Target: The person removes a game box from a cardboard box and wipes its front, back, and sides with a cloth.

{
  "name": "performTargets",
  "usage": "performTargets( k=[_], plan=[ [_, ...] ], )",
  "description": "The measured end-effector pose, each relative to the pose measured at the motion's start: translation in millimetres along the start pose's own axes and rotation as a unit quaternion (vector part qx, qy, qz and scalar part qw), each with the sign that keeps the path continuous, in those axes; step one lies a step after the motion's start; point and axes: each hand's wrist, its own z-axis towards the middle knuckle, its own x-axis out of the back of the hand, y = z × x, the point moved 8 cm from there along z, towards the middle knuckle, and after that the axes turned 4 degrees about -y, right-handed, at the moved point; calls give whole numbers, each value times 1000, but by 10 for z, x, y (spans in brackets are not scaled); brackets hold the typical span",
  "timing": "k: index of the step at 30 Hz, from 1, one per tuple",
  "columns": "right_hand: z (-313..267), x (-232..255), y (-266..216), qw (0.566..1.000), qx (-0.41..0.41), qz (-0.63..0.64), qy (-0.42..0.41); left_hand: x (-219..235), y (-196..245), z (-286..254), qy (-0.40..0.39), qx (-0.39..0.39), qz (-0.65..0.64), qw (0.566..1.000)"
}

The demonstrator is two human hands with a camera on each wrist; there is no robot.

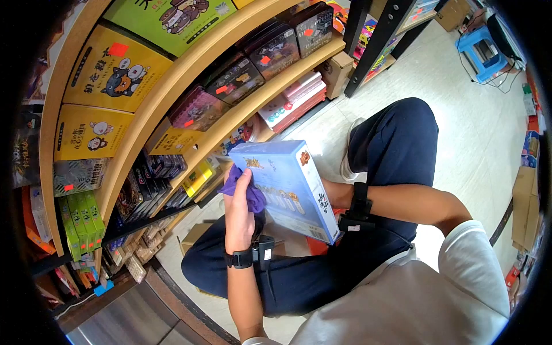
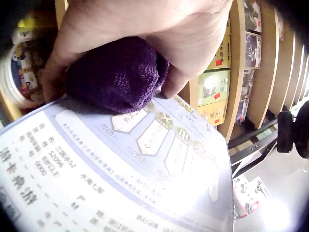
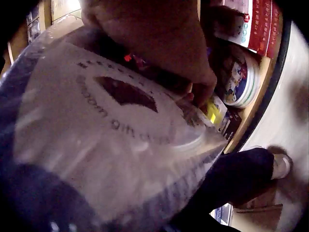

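A light-blue board game box (image 1: 276, 190) in clear wrap is held tilted above the person's lap. The left hand (image 1: 238, 213) grips a bunched purple cloth (image 1: 253, 198) at the box's left side, its thumb lying along the face. In the left wrist view, the cloth (image 2: 118, 75) presses against the printed face of the box (image 2: 120, 164), with fingers on both sides. The right hand (image 1: 338, 194) holds the box from its far side, mostly hidden behind it in the head view. In the right wrist view, the right hand (image 3: 159, 43) reaches over the wrapped box (image 3: 96, 140).
Wooden shelves (image 1: 218, 52) with many boxed games curve along the left and front. The person sits cross-legged on a pale floor (image 1: 460, 126). A blue stool (image 1: 486, 54) stands at the far right, and a cardboard box (image 1: 339, 72) is by the shelf end.
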Motion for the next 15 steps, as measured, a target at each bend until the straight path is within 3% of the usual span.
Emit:
performTargets(
  k=[4, 9, 15],
  plan=[
    [-27, -89, -91, 996, -1, -84, 4, 46, -10, -9, 19, 13, -6, 1000],
    [-31, -115, -74, 997, -53, -46, 35, 78, -90, 6, 17, 39, -34, 999],
    [30, 25, 46, 998, -32, 8, 48, 46, -100, 2, -11, 38, -45, 998]
  ],
)
